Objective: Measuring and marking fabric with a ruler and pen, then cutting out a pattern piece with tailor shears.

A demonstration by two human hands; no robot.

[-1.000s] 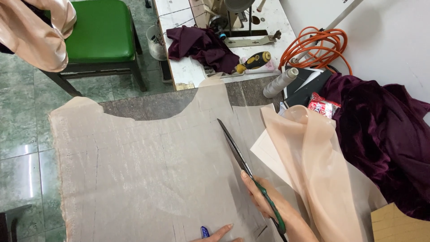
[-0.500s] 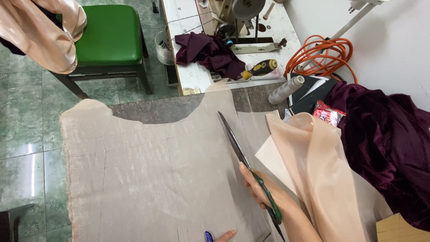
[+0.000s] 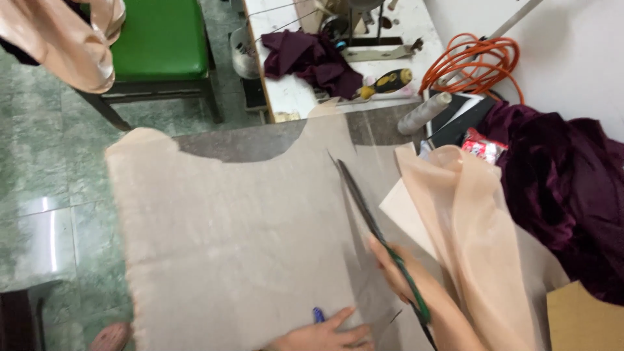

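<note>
My right hand (image 3: 402, 276) grips long green-handled scissors (image 3: 364, 208) whose blades point up and away along the right side of a wide beige sheer fabric piece (image 3: 240, 227) spread flat on the table. My left hand (image 3: 322, 336) lies flat on the fabric's near edge, fingers spread, beside a small blue object (image 3: 318, 315). A loose strip of peach sheer fabric (image 3: 471, 227) drapes to the right of the scissors.
A dark purple velvet cloth (image 3: 565, 195) is heaped at right. Behind stand a white sewing machine table (image 3: 286, 91) with purple scraps, a grey thread cone (image 3: 424, 112), an orange cable coil (image 3: 474, 62) and a green stool (image 3: 159, 42).
The view has shifted so the fabric and scissors sit lower and more central. My left hand has come further into view on the fabric's near edge. The scissors stay in my right hand.
</note>
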